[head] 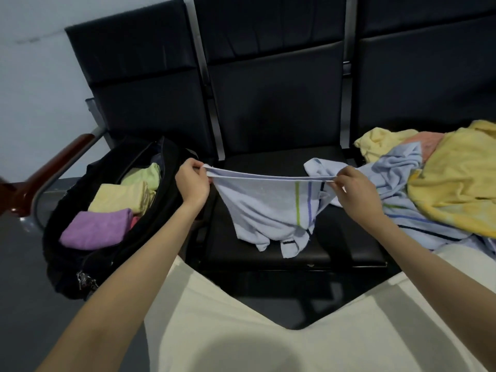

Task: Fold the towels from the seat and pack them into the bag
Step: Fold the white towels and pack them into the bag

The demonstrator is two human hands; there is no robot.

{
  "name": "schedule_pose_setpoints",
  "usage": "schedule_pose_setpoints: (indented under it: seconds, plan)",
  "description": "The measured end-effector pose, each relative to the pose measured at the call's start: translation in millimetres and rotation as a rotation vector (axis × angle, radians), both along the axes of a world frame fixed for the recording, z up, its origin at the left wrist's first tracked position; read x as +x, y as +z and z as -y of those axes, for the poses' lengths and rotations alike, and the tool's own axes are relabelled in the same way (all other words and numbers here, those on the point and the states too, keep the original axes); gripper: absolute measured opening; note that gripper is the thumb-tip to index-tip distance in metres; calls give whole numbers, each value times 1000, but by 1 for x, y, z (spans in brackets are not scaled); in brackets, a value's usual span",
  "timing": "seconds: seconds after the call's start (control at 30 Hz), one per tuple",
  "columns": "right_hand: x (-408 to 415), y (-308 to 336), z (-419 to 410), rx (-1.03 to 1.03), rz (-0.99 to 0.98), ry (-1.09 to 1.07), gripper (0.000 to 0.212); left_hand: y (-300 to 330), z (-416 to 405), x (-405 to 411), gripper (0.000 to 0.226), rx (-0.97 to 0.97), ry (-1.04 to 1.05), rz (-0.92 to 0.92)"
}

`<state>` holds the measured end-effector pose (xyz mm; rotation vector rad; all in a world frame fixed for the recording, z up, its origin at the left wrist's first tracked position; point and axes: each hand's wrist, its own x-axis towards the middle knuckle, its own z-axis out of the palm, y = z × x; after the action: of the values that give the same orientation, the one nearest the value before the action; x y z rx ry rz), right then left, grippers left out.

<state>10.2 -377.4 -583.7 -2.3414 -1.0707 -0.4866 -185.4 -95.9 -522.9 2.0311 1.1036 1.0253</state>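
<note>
— Stretching over the seat (335,237), the striped towel (268,208) is pinched at both ends by left hand (192,182) and right hand (354,194).
— If one pinch is loosened, the doubled edge could be dropped before the bag (67,253) is reached.

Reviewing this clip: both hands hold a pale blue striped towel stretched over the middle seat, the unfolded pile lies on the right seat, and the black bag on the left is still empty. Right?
Not quite: the black bag is not empty. The head view shows folded towels in it, a purple towel and yellow towels. The rest holds: the left hand and right hand stretch the pale blue striped towel over the middle seat, pile at right.
</note>
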Motion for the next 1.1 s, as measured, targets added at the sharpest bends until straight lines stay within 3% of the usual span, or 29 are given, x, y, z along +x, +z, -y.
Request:
schedule_pose_setpoints:
  seconds: [0.27, 0.6, 0.77, 0.9, 1.0, 1.1]
  plan:
    - [3, 79, -35, 366, 199, -13, 16, 97, -9, 4, 5, 169, 168, 483]
    - [7, 134, -46, 648, 391, 114, 9, 156, -14, -2, 7, 134, 253, 663]
    - [7, 133, -40, 601, 436, 207, 8, 156, -21, 4, 6, 112, 264, 634]
    - [10, 125, -39, 603, 328, 190, 16, 146, -28, 14, 5, 100, 260, 554]
    - [23, 118, -41, 451, 470, 143, 20, 139, -37, 25, 2, 58, 215, 415]
    - [38, 116, -46, 323, 249, 62, 21, 130, -49, 42, 10, -9, 121, 261]
